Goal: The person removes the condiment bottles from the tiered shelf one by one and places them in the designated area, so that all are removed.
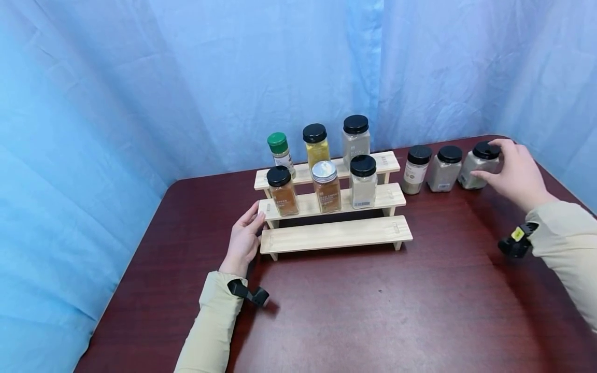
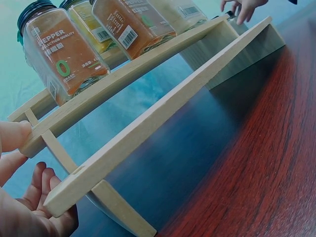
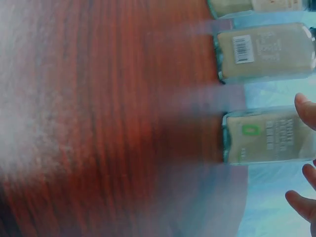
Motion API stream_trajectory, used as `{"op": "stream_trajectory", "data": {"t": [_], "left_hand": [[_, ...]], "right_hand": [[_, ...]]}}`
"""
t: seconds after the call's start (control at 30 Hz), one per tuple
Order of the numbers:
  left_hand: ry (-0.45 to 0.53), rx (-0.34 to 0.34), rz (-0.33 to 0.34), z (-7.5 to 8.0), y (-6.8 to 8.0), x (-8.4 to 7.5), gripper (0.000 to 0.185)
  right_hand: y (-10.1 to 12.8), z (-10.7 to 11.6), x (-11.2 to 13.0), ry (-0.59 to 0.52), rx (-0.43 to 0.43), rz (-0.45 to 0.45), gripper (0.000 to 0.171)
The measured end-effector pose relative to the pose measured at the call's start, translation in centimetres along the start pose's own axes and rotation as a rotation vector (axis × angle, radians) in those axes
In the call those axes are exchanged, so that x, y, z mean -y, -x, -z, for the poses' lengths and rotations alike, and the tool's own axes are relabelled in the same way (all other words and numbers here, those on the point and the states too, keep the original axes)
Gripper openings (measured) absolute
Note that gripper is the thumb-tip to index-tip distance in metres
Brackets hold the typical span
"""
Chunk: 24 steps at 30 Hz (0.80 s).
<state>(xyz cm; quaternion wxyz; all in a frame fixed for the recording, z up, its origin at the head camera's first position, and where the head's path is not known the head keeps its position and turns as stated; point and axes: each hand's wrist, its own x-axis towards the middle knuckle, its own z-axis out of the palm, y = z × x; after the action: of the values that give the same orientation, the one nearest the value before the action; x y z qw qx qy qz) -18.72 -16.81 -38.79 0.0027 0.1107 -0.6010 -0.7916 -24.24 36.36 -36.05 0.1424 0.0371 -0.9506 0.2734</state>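
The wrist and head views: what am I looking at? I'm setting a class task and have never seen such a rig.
No robot here: a person works bare-handed. The wide picture is taken from the head; the two close-ups come from wrist cameras, one per arm. On the table, a three-step wooden rack holds six jars, and three more jars stand to its right. The left hand grips the rack's left end. The right hand reaches around the rightmost jar; whether its fingers truly grip it is unclear.

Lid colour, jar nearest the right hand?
Black lid on that jar; head view shows it best.
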Motion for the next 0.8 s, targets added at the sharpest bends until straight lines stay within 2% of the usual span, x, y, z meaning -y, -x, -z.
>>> {"op": "stream_trajectory", "data": {"t": [0.47,0.8], "left_hand": [[-0.001,0.006,-0.009,-0.1,-0.1,-0.2,0.050],[0.001,0.002,-0.008,-0.1,0.0,0.0,0.049]], "right_hand": [[0.3,2.1,2.6,-0.045,-0.067,0.027,0.064],[2.0,2.4,5.5,-0.113,-0.108,0.051,0.058]]}}
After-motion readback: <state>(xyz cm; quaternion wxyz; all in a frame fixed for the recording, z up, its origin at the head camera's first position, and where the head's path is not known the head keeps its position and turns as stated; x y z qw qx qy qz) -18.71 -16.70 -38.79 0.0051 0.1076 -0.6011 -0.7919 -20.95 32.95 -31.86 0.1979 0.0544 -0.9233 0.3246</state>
